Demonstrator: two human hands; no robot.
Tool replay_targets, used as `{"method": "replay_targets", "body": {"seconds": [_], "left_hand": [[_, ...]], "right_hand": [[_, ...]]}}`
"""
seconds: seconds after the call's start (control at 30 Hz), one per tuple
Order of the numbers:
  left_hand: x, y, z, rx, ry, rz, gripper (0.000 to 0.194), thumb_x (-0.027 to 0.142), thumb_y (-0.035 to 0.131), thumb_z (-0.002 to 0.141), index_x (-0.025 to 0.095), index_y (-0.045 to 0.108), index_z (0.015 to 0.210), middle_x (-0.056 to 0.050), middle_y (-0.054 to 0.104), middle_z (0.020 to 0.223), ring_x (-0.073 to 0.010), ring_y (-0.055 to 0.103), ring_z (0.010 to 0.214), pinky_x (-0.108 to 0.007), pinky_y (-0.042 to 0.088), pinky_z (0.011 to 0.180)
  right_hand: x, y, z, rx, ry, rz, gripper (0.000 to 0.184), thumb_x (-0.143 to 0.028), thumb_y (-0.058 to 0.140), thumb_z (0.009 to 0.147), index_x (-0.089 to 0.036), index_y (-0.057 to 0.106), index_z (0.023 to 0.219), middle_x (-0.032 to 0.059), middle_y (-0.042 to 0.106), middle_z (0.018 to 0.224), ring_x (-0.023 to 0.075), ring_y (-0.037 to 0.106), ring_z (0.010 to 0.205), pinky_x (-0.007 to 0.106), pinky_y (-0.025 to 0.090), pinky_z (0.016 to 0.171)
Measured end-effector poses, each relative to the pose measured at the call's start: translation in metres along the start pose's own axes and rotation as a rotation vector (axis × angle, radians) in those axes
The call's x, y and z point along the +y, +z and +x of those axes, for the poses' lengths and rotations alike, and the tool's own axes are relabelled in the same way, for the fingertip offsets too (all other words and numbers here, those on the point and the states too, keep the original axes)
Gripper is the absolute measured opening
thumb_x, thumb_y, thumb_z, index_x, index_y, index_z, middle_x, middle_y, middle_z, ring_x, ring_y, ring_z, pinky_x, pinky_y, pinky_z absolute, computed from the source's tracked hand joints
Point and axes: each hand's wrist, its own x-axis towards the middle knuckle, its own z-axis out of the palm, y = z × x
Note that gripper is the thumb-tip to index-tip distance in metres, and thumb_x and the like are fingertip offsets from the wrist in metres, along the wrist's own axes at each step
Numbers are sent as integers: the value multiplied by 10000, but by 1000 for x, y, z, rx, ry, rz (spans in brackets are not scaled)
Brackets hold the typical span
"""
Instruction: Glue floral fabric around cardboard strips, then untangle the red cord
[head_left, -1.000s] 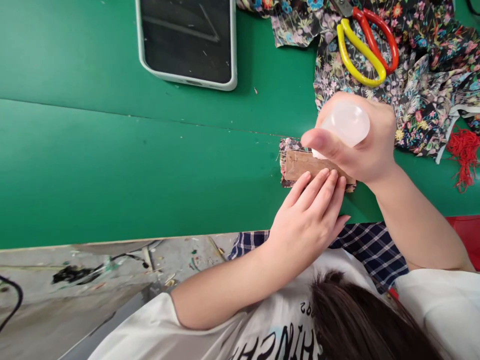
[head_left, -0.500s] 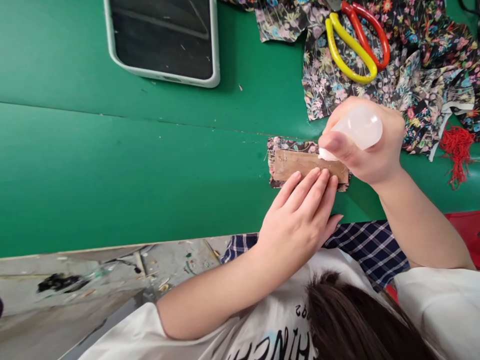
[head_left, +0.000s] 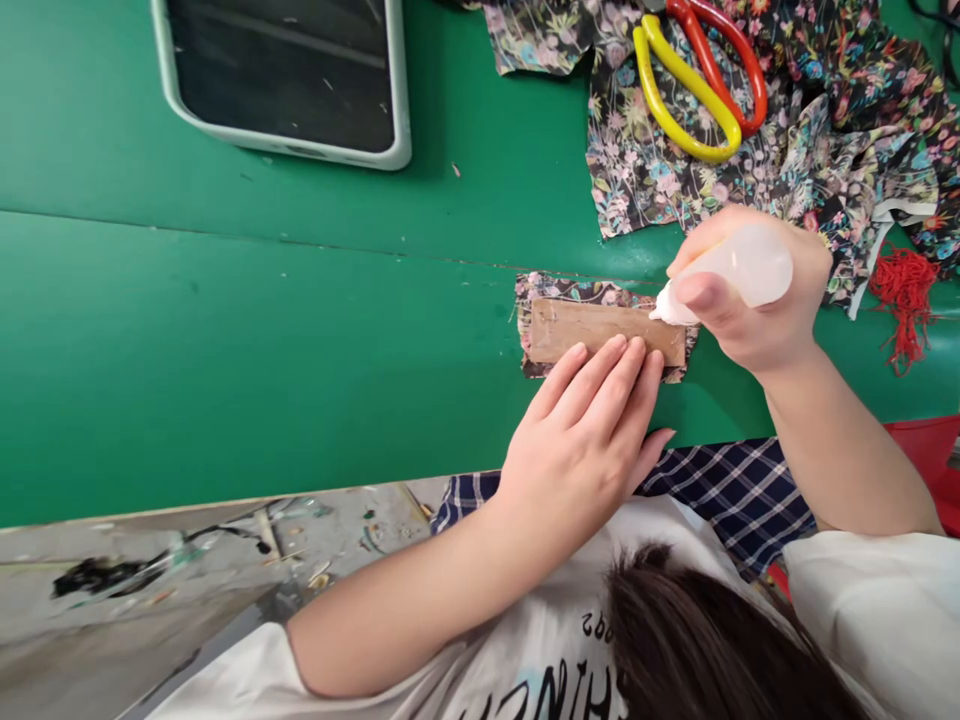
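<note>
L hand (head_left: 589, 430) flat-fingered on brown strip (head_left: 581, 325) (thumb out to side); R hand (head_left: 787, 325) clamped round tilted btl (head_left: 754, 264).

The right hand (head_left: 784, 325) now holds the bottle (head_left: 752, 265) further right, its tip (head_left: 660, 311) nearer the right end of the brown strip (head_left: 574, 327).
</note>
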Motion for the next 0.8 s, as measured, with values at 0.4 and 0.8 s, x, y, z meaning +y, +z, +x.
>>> {"method": "replay_targets", "body": {"seconds": [0.4,0.8], "left_hand": [[-1,-1,2,5,6,-2,450,325,535,894,53,554,1252,-147,630,1229,-260,572,1159,-400,436,1027],[-1,-1,2,14,13,-3,452,319,550,882,48,555,1245,-151,632,1219,-262,574,1153,-403,437,1025]], "right_hand": [[8,-9,-8,14,18,57,473,-537,486,849,-167,524,558,-33,523,506,78,528,487,225,396,478],[17,-15,-15,66,32,138,408,-466,526,852,-159,546,585,-70,556,560,20,526,511,168,392,492]]}}
